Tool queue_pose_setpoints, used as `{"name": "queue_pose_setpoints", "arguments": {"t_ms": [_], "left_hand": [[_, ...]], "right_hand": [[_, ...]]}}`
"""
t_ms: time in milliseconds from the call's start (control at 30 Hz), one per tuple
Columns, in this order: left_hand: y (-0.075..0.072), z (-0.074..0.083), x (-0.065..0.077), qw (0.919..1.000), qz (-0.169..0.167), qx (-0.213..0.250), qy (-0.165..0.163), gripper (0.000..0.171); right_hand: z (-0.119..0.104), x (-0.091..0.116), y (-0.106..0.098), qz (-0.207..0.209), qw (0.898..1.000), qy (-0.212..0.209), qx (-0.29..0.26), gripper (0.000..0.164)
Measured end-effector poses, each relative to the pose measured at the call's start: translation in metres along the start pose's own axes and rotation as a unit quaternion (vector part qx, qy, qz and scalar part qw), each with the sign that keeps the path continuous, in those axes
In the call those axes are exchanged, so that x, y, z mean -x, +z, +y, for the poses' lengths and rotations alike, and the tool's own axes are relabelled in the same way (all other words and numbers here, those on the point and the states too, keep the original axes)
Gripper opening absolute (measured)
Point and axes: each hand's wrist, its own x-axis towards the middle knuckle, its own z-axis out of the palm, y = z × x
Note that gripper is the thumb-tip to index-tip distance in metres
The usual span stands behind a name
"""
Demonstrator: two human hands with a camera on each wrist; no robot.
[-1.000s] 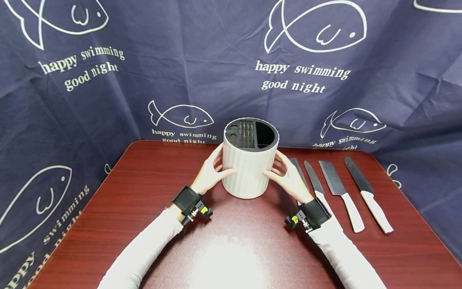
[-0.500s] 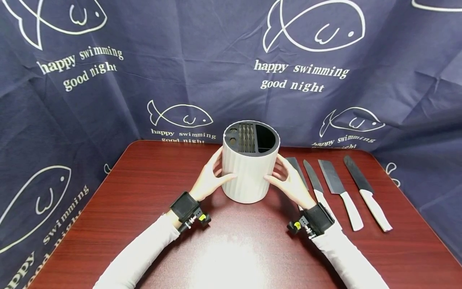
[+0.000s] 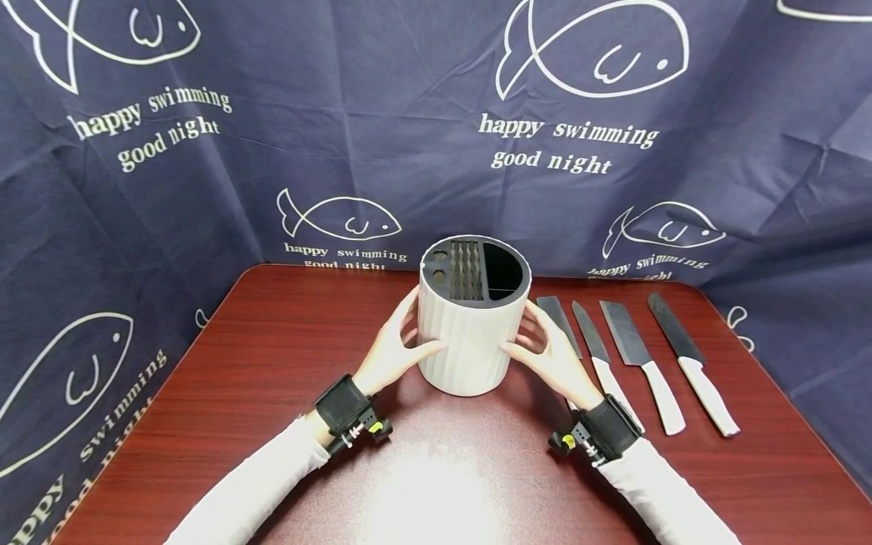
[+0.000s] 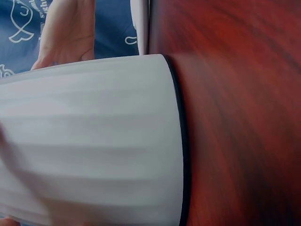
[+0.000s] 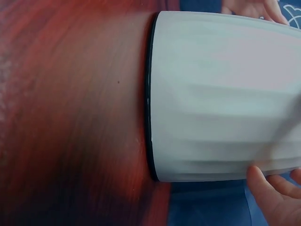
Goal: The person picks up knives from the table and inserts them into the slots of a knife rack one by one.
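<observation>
A white ribbed knife block [image 3: 466, 348] stands upright on the table between both hands. Its dark top has a slotted middle, two round holes at left and one large opening at right. My left hand [image 3: 388, 352] grips its left side, thumb on the front and fingers curving behind. From the other side my right hand [image 3: 555, 359] holds it the same way. In the left wrist view the block's white wall [image 4: 94, 136] ends in a dark base rim close to the tabletop. The right wrist view shows the right hand's fingertips [image 5: 256, 174] against the wall.
Right of the block, several knives with white handles lie on the reddish-brown table [image 3: 300, 318]: a narrow knife [image 3: 591, 337], a cleaver [image 3: 625, 333] and a long knife [image 3: 674, 329]. Another blade [image 3: 557, 318] is partly hidden by the right hand. A blue printed cloth [image 3: 422, 113] hangs behind.
Both hands have brought the knife block a little nearer to the person, keeping their hold on its sides. The knives have stayed where they were.
</observation>
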Motion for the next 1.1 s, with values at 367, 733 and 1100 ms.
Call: {"name": "queue_pose_setpoints", "arguments": {"t_ms": [367, 733, 1100], "left_hand": [[0.004, 0.004, 0.011, 0.9998, 0.009, -0.012, 0.014, 0.095], [0.006, 0.008, 0.018, 0.9998, 0.007, -0.012, 0.013, 0.095], [0.008, 0.024, 0.023, 0.9998, 0.006, -0.016, -0.007, 0.095]], "right_hand": [[-0.003, 0.011, 0.001, -0.007, 1.000, 0.009, -0.004, 0.081], [-0.007, 0.018, 0.002, -0.012, 0.999, 0.031, -0.012, 0.081], [-0.005, 0.024, 0.002, -0.012, 1.000, 0.014, 0.000, 0.079]]}}
